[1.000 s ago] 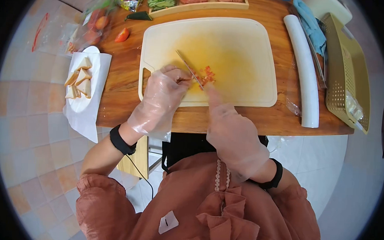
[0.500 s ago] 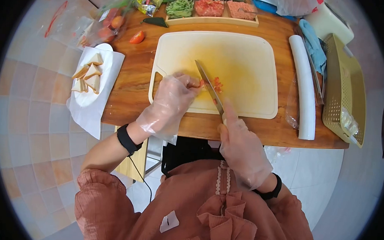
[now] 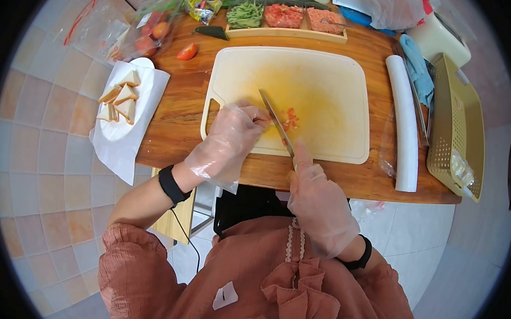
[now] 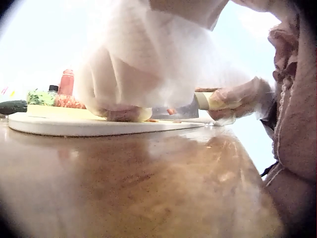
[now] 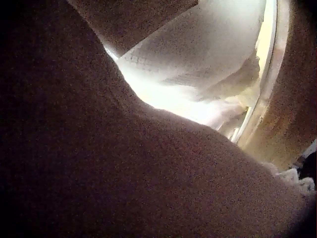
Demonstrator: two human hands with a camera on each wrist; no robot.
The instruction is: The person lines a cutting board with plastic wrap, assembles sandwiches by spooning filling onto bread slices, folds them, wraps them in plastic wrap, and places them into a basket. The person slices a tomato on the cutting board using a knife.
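Note:
A cream cutting board (image 3: 336, 106) with a yellow stain lies on the wooden table. My gloved right hand (image 3: 323, 204) grips a knife (image 3: 279, 122) by its handle, the forefinger laid along it; the blade slants up-left over the board. My gloved left hand (image 3: 228, 137), fingers curled, holds a small red piece against the board just left of the blade. Small diced red pieces (image 3: 291, 118) lie right of the blade. In the left wrist view the left hand (image 4: 133, 69) rests low on the board (image 4: 64, 126), beside the knife blade (image 4: 178, 110).
Bread triangles (image 3: 125, 94) sit on a plate at left. Behind the board stand a tray (image 3: 288, 32) of shredded green and red foods, a tomato wedge (image 3: 186, 52) and bagged tomatoes (image 3: 153, 32). A white roll (image 3: 402, 125) and a green basket (image 3: 457, 127) are at right.
The head view has shifted, so the board and table appear lower. The knife, blurred by the right hand a second ago, shows clearly. The left hand keeps its place beside the blade.

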